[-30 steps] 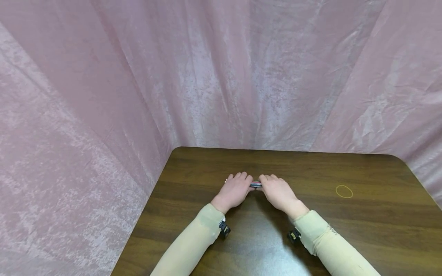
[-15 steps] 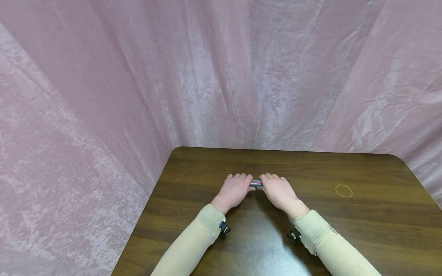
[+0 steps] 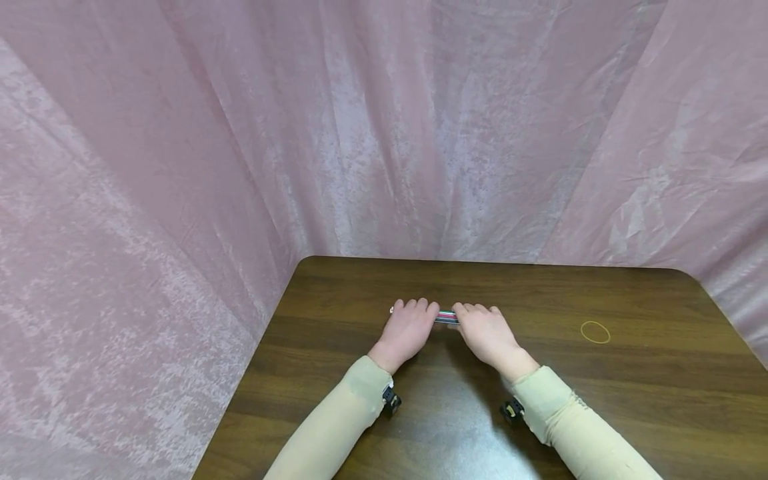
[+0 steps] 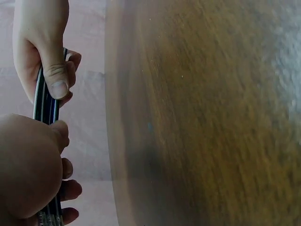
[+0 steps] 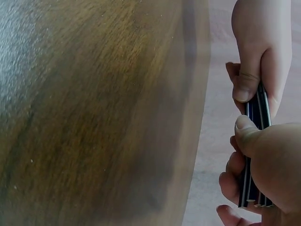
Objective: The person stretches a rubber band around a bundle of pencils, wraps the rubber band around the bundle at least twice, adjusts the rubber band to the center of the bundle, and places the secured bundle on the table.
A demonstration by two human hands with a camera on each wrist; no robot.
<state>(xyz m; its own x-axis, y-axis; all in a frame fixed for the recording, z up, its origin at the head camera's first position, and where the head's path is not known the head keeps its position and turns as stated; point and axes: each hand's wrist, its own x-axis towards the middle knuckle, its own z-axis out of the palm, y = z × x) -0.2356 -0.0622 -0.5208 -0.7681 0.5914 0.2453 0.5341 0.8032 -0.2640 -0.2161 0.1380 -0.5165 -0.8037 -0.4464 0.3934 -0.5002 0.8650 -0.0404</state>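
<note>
Both hands hold a bundle of thin striped pencils above the table. My left hand grips the left part, fingers curled round it. The right part is gripped by my right hand, a short stretch showing between the hands. In the left wrist view, metal ferrules show at the end beyond the left hand. Flat pencil ends stick out below the right hand in the right wrist view. Most of the bundle is hidden by the palms and fingers.
A yellow rubber band lies on the brown wooden table, to the right of the hands. Pink curtains hang behind the table and along its left side.
Slightly more of the pencil bundle shows between the hands, and it tilts a little down to the right. Both hands keep their grip in nearly the same place.
</note>
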